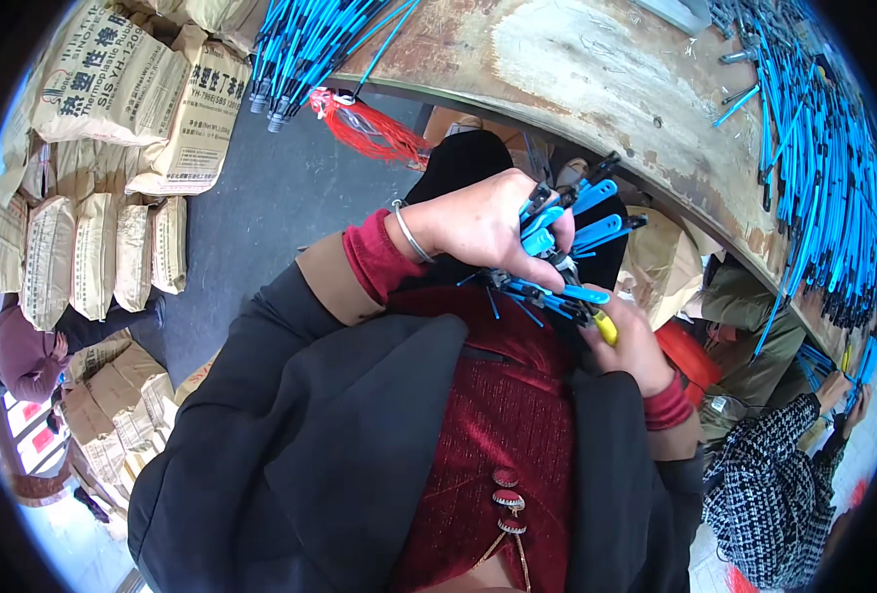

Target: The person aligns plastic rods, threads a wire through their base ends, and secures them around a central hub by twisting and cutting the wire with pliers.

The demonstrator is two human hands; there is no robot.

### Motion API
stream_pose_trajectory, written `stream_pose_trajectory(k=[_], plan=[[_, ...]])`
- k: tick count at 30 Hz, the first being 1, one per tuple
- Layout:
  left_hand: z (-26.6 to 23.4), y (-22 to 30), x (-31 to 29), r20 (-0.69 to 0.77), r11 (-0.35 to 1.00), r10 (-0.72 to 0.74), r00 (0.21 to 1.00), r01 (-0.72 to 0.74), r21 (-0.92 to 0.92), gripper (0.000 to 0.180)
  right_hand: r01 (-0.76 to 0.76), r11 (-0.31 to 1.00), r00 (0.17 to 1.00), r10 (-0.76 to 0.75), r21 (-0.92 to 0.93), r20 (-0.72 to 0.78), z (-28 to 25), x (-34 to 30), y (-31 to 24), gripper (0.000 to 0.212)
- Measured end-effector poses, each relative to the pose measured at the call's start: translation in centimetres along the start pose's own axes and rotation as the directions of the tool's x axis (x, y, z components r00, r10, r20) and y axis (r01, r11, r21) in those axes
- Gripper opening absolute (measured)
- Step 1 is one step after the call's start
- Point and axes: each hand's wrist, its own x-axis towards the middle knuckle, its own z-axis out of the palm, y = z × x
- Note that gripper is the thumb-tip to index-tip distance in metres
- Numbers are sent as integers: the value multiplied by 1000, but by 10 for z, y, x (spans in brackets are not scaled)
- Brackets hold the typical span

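Observation:
In front of my chest, my left hand (pixel 483 222) is closed around a bunch of blue plastic pieces (pixel 540 240) with black ends, which fan out past the fingers. Thin blue stems poke out below it. Just beneath and to the right, my right hand (pixel 631 341) is closed around a yellow-handled tool (pixel 607 329). Its working end is hidden among the blue pieces, so its kind does not show.
A worn wooden table (pixel 557 59) runs across the far side, with blue rods (pixel 310 44) heaped at its left and a larger pile (pixel 824 198) at right. Red strands (pixel 374 128) hang from its edge. Paper sacks (pixel 112 89) stand left; a co-worker's checked sleeve (pixel 775 494) is at right.

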Motion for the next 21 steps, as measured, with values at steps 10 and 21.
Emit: stream_pose_trajectory(k=[10,21], plan=[[-2,0,-6,38,997,81,996,-80,-19,32,-15,990,1000,14,-142,-6,-24,-8,-28,34],[-3,6,-1,-39,1000,24,999,-23,11,24,-35,922,999,30,-387,-18,-27,1,-44,28]])
